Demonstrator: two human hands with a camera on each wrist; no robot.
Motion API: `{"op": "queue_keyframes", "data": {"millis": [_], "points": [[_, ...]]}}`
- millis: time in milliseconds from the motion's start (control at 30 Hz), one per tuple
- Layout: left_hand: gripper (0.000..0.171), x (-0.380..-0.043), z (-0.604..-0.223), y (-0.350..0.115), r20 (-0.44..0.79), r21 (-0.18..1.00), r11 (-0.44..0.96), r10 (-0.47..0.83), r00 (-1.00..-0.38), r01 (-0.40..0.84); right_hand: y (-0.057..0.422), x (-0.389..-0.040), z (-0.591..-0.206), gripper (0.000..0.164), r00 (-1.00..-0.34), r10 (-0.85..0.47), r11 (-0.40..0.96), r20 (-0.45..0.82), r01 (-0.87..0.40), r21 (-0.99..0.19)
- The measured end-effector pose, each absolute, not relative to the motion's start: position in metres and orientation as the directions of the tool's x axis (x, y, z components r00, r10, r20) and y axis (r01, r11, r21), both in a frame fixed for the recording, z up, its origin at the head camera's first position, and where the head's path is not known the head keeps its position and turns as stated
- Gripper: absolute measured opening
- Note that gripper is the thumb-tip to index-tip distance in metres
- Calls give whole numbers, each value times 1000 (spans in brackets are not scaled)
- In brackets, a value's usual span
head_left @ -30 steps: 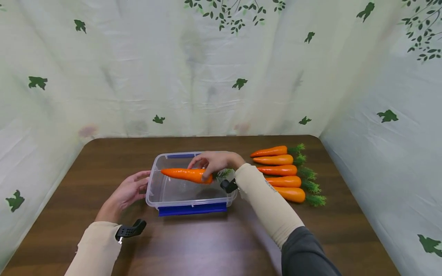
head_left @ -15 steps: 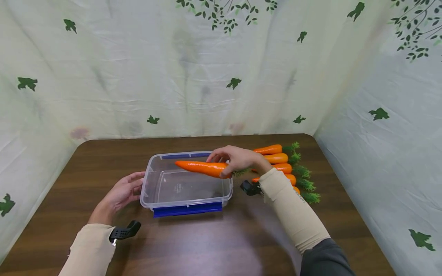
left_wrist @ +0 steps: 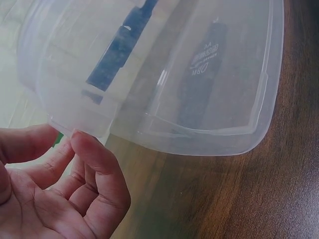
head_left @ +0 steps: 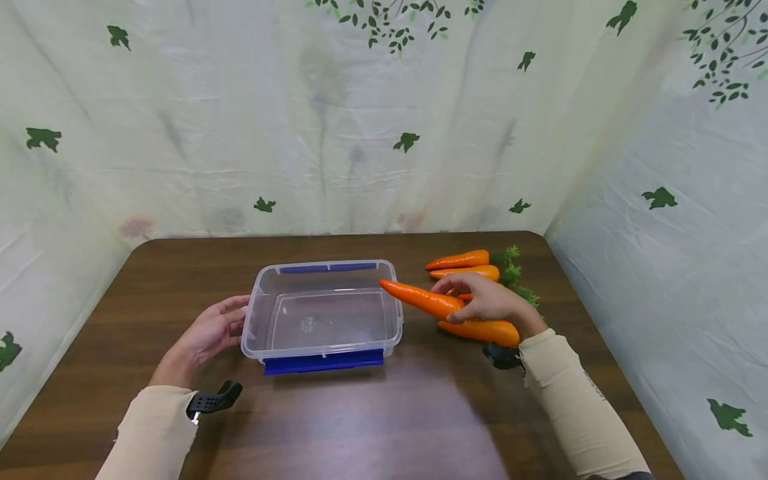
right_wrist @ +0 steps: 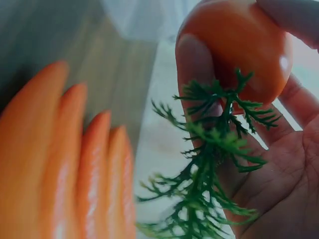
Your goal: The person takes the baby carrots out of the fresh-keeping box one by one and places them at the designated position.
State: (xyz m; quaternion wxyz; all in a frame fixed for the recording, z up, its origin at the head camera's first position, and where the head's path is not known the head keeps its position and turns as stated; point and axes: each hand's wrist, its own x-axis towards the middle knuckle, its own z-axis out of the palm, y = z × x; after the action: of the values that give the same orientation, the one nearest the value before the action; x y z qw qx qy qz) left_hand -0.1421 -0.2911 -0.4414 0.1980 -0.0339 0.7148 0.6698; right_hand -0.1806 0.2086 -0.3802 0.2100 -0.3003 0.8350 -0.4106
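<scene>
My right hand (head_left: 495, 303) holds a carrot (head_left: 417, 296) near its thick end, thumb on one side and fingers on the other. The carrot hangs above the carrots on the table, its tip pointing left toward the box. Green leaves (right_wrist: 199, 164) trail from its top in the right wrist view. At the left end of a clear plastic box (head_left: 336, 323) with blue clips, my left hand (head_left: 204, 337) touches the rim with bent, relaxed fingers (left_wrist: 102, 169). The box stands without a lid, and nothing lies inside it.
Several carrots with green tops lie in a row at the right, such as the back carrot (head_left: 459, 260) and the front carrot (head_left: 489, 331). My right hand covers part of the row. The brown table (head_left: 336, 427) ends at a printed curtain (head_left: 468, 180).
My right hand has moved right with the carrot, from over the box to over the row of carrots. My left hand stays at the box's left end.
</scene>
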Motion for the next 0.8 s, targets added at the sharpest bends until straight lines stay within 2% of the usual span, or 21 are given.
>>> {"op": "queue_keyframes", "data": {"millis": [200,533,800], "points": [[52,-143,-440,-291,-325,945,115,214,-921,-307,242,-163,-396,41,-781,-621,509,-69,-335,-793],[54,-144,-442,-290,-335,940,141,204,-920,-311,274,-131,-417,43,-848,-525,631,-76,-327,-704],[54,-142,-442,-290,-340,939,131,199,-919,-319,290,-113,-429,41,-856,-516,667,31,-424,-613]]}}
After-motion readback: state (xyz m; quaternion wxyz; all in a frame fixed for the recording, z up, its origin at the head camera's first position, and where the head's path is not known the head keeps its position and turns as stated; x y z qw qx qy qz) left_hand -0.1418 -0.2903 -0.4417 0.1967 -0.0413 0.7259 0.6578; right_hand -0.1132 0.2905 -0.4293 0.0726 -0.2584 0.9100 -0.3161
